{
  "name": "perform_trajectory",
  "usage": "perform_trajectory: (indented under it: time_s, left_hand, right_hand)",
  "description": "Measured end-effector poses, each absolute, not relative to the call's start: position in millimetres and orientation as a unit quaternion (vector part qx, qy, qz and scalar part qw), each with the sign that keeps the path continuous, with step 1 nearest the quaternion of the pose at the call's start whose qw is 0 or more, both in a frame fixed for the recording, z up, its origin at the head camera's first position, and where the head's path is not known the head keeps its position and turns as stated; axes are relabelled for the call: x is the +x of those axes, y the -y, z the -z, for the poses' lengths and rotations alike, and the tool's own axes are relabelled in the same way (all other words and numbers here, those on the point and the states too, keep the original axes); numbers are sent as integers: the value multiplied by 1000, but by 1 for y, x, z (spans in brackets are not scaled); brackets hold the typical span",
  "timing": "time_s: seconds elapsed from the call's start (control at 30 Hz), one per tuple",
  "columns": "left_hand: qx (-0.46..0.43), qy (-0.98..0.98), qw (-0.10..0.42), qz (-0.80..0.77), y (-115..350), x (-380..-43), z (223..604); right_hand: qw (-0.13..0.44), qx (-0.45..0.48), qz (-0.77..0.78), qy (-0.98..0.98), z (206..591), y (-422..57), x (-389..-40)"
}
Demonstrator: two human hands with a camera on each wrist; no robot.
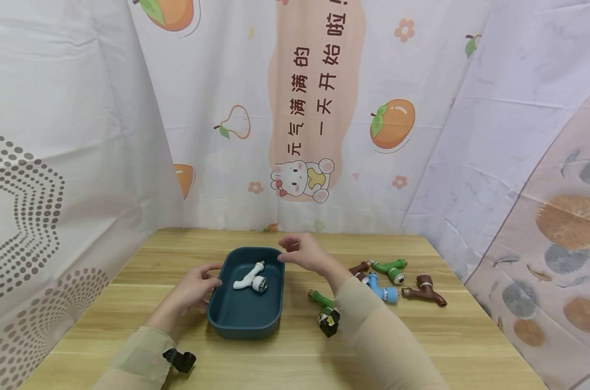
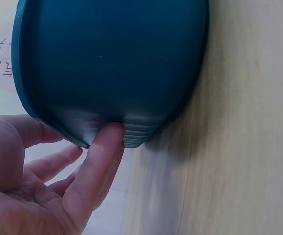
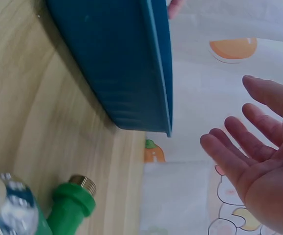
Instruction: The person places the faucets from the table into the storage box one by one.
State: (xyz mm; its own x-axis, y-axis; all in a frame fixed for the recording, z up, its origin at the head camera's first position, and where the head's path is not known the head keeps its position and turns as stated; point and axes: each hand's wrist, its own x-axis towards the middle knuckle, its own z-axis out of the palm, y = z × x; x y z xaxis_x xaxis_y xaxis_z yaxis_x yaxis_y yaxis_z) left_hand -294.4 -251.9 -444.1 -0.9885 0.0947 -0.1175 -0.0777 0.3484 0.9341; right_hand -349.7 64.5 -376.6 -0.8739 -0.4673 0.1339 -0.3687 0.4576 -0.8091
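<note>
A dark teal plastic bin (image 1: 246, 329) stands on the table, a white tap (image 1: 248, 278) lying on its floor. My left hand (image 1: 197, 287) holds the bin's left side. Its thumb reaches over the rim, and its fingers (image 2: 99, 161) lie against the outer wall in the left wrist view. Over by the far right corner of the bin, my right hand (image 1: 306, 253) is raised with fingers spread and loosely bent. The right wrist view shows that hand (image 3: 263, 156) holding nothing and apart from the bin wall (image 3: 117, 63).
Right of the bin lies a green tap (image 1: 322, 299), partly covered by the right wrist's black camera (image 1: 329, 323). Farther right are another green tap (image 1: 389, 267), a blue tap (image 1: 382, 291), a brown tap (image 1: 425, 292) and a second brown one (image 1: 360, 269). A printed curtain (image 1: 226, 162) hangs behind the table.
</note>
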Motion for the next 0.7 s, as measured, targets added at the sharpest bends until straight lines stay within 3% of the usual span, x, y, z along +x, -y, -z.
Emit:
perform_trajectory:
  time_s: [0.7]
  left_hand:
    - [-2,-812,74,-578,252,-296,445]
  right_hand:
    - [6,-272,422,-865,359,-112,-339]
